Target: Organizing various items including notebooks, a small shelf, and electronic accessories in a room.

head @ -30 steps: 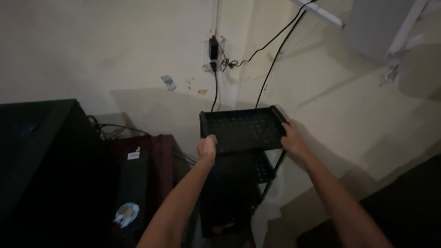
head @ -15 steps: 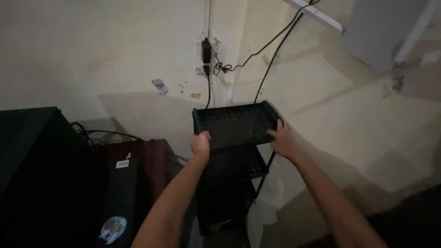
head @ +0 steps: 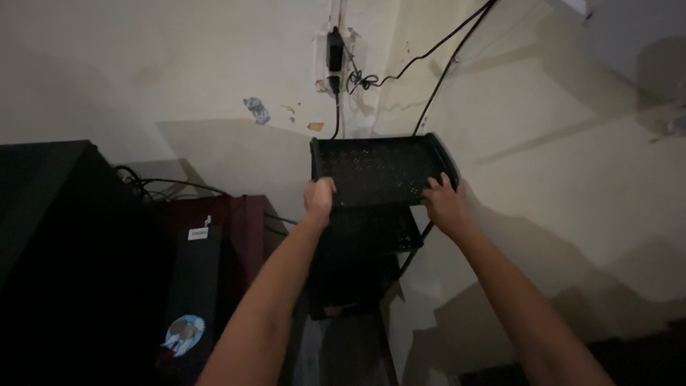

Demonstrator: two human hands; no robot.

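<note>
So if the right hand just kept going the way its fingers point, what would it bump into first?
The right hand already rests on the front edge of the black perforated top shelf, fingers pointing across it toward the wall. Going on, it would probably slide over the shelf and meet the cream wall behind, though depth is hard to judge.

A dim corner of a lived-in home: stained cream plaster walls, a wall socket with black plugs and trailing cables at upper centre, a black perforated tiered rack, dark cabinets at left.
</note>
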